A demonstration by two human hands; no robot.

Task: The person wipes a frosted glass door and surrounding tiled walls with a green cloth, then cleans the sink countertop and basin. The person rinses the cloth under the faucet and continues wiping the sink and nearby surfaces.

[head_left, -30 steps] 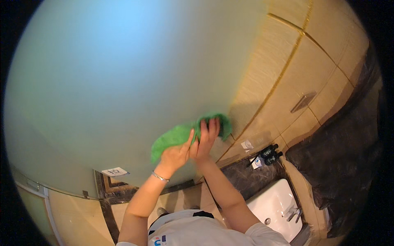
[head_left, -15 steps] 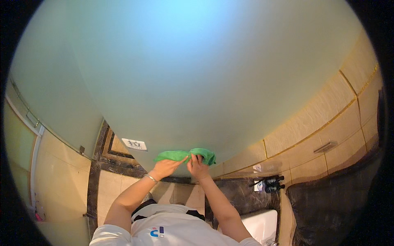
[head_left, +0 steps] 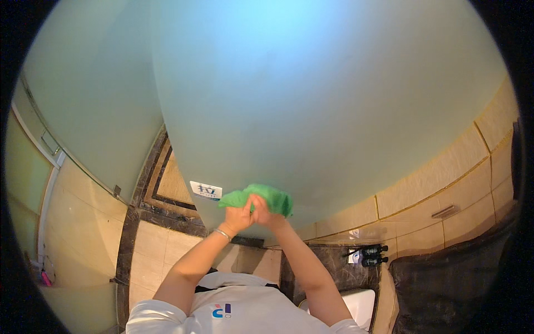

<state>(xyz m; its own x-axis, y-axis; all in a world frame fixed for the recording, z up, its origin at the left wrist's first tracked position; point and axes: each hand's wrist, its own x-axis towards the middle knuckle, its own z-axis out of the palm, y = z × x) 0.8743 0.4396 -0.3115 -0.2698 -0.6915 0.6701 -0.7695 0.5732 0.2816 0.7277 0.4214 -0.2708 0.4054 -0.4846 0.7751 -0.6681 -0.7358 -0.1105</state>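
Note:
A bunched green cloth (head_left: 266,192) lies between my hands and a large frosted glass door (head_left: 311,111). My left hand (head_left: 239,217) is closed on the cloth's lower left part, and a bracelet circles that wrist. Close beside it, my right hand (head_left: 266,214) grips the cloth's right part, its fingers partly hidden in the folds. The two hands nearly touch. Just left of the cloth, a white sign sticker (head_left: 206,190) is fixed near the door's edge.
Another frosted glass panel (head_left: 105,111) stands to the left, with a dark-bordered floor between. At right are a tiled wall (head_left: 423,178), a dark counter with black bottles (head_left: 374,255), a white basin (head_left: 356,306) and a dark draped cover (head_left: 445,284).
My hands have drawn closer together, with the cloth more bunched and slightly higher. The view has shifted, so the sticker and door edge appear further right.

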